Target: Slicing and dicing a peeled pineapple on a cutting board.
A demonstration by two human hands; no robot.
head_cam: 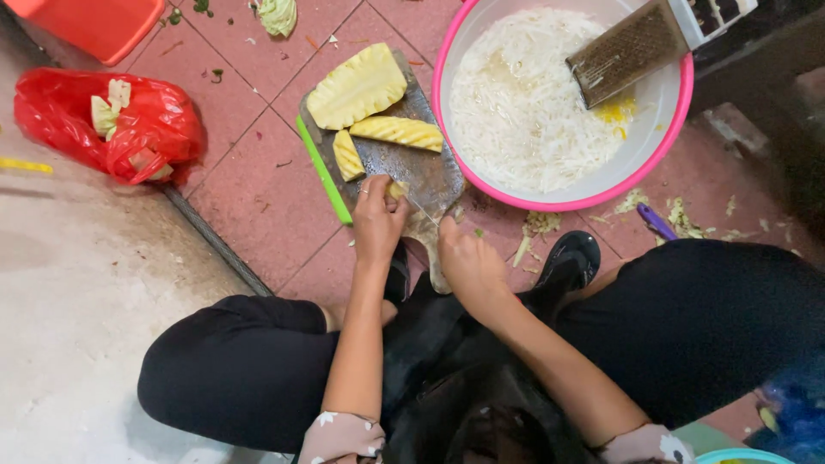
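A green-edged cutting board (325, 176) lies on the red tiled floor with peeled pineapple pieces: a big half (356, 87), a long slice (397, 131) and a smaller slice (346, 155). My left hand (376, 219) presses a small pineapple piece (397, 189) against the board. My right hand (467, 262) grips the pale handle of a wide cleaver (412, 163), whose blade lies flat over the board beside my left fingers. I squat over the board, knees to either side.
A pink-rimmed white basin (679, 107) of shredded white vegetable holds a metal grater (626, 53). A red plastic bag (137, 129) with scraps lies left, an orange tub (90, 24) at top left. A purple object (656, 222) and vegetable scraps litter the tiles.
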